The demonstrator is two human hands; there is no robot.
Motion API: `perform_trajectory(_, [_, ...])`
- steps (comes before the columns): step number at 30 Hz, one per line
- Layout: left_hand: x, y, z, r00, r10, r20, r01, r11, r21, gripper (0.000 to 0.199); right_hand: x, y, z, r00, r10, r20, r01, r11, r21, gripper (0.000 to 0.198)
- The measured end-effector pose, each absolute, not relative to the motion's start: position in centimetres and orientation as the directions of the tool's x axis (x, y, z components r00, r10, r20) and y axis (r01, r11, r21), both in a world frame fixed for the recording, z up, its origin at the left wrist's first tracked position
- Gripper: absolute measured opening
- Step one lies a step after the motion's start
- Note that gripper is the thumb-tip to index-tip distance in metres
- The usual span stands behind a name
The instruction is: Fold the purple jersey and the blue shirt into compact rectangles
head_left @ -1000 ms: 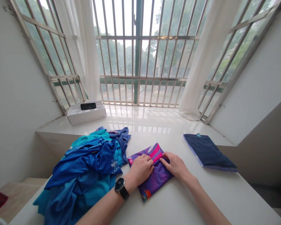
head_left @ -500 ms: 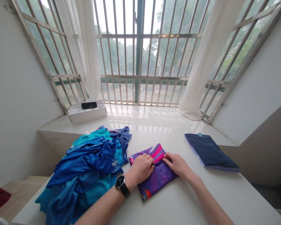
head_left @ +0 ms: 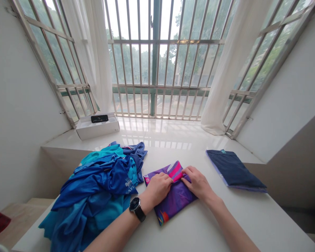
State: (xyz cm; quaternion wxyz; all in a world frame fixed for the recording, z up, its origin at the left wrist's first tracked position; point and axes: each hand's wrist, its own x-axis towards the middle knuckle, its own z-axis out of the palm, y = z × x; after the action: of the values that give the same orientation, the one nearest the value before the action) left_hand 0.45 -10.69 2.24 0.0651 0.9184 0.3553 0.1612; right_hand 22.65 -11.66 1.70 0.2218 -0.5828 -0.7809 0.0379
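Observation:
A folded purple garment [head_left: 177, 199] with pink and rainbow prints lies flat on the white table in front of me, its cloth shiny like a sports shirt's. My left hand [head_left: 159, 189], with a black-strapped watch [head_left: 135, 204] on the wrist, rests on its middle with curled fingers gripping a fold. On the garment's right side, my right hand [head_left: 195, 182] pinches the edge between thumb and fingers. The fingertips of both hands are close together near the pink print. What lies under my left palm is hidden.
A heap of blue and teal clothes [head_left: 102, 189] covers the table's left side. To the right lies a folded navy garment [head_left: 235, 169]. A white box [head_left: 98, 129] with a black phone [head_left: 99, 119] on it stands by the barred window. White curtains [head_left: 220, 84] hang beside it.
My right hand has shifted slightly left, drawing the garment's right edge inward. My left hand stays nearly in place on the cloth.

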Motion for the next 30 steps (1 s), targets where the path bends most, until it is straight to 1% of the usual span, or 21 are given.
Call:
perform_trajectory(3, [0.3,-10.2,2.2,0.718,0.651,0.248,0.609,-0.759,0.228,0.019,22.2,-11.6,1.7,-0.325,0.899,0.293,0.873,0.404,-0.272,0.017])
perform_trajectory(5, [0.3,-9.9,2.3,0.727,0.643,0.242,0.603,-0.765,0.224,0.019,22.1,-11.6,1.6,-0.353,0.896,0.271,0.869,0.421,-0.260,0.021])
perform_trajectory(9, [0.2,-9.7,2.6,0.728,0.642,0.239,0.605,-0.766,0.215,0.021,22.6,-11.6,1.4,-0.347,0.905,0.246,0.871,0.408,-0.273,0.019])
perform_trajectory(13, [0.1,-10.0,2.3,0.696,0.676,0.242,0.645,-0.737,0.202,0.019,22.9,-11.9,1.9,-0.343,0.910,0.232,0.867,0.402,-0.296,0.019])
perform_trajectory(15, [0.3,-10.1,1.9,0.682,0.686,0.251,0.650,-0.727,0.219,0.019,22.5,-12.0,2.1,-0.313,0.913,0.263,0.874,0.385,-0.296,0.019])
perform_trajectory(19, [1.3,-10.2,1.0,0.696,0.656,0.293,0.581,-0.753,0.308,0.018,20.7,-11.8,1.9,-0.088,0.897,0.434,0.916,0.244,-0.319,0.019])
perform_trajectory(20, [1.6,-10.3,0.8,0.705,0.642,0.302,0.558,-0.765,0.323,0.018,20.2,-11.6,1.7,-0.049,0.888,0.457,0.922,0.215,-0.321,0.019])
perform_trajectory(21, [1.9,-10.4,0.7,0.713,0.629,0.309,0.539,-0.774,0.332,0.019,19.7,-11.4,1.4,-0.031,0.887,0.460,0.928,0.196,-0.317,0.020])
perform_trajectory(23, [2.4,-10.7,0.8,0.719,0.623,0.310,0.529,-0.779,0.337,0.021,19.1,-11.1,0.7,-0.032,0.909,0.416,0.939,0.170,-0.299,0.019])
perform_trajectory(26, [2.5,-11.1,1.5,0.704,0.653,0.279,0.570,-0.754,0.328,0.022,19.0,-10.9,-0.1,-0.038,0.947,0.320,0.952,0.132,-0.277,0.019])
perform_trajectory(30, [1.2,-11.1,2.4,0.682,0.696,0.223,0.640,-0.716,0.279,0.020,19.5,-11.1,-0.3,-0.030,0.958,0.285,0.963,0.103,-0.247,0.018])
